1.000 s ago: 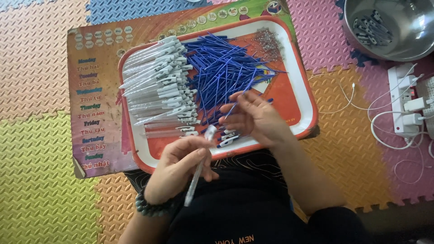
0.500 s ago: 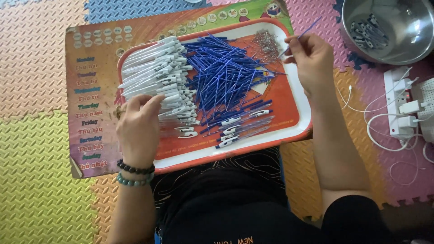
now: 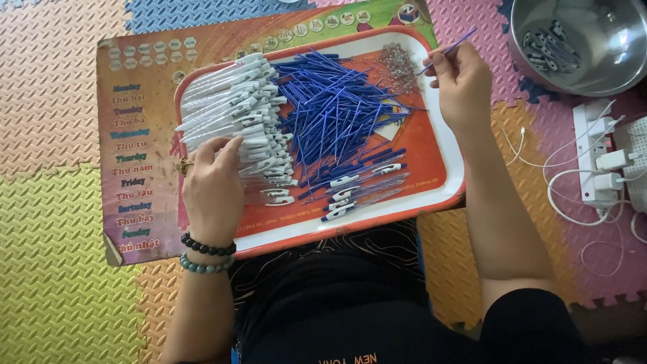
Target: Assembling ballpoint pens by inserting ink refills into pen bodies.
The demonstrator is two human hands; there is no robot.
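Note:
An orange tray [image 3: 431, 155] lies on my lap with a heap of white pen barrels [image 3: 236, 114] at its left, a pile of blue refills [image 3: 337, 108] in the middle and a small heap of metal springs [image 3: 399, 59] at the top right. Several assembled pens [image 3: 364, 185] lie near the tray's front. My left hand [image 3: 214, 192] rests on the white barrels, fingers curled over them. My right hand [image 3: 461, 81] hovers over the tray's right rim, next to the springs, pinching one thin blue refill [image 3: 450, 48] that points up and right.
A steel bowl [image 3: 600, 74] with several small grey parts stands at the top right. A white power strip [image 3: 596, 162] with plugs and cables lies on the right. Under the tray sits a colourful board [image 3: 135, 155] on foam floor mats.
The left hand has put down the pen it held and gone to the white barrels. The right hand has moved from the tray's front to the springs, now holding a blue refill.

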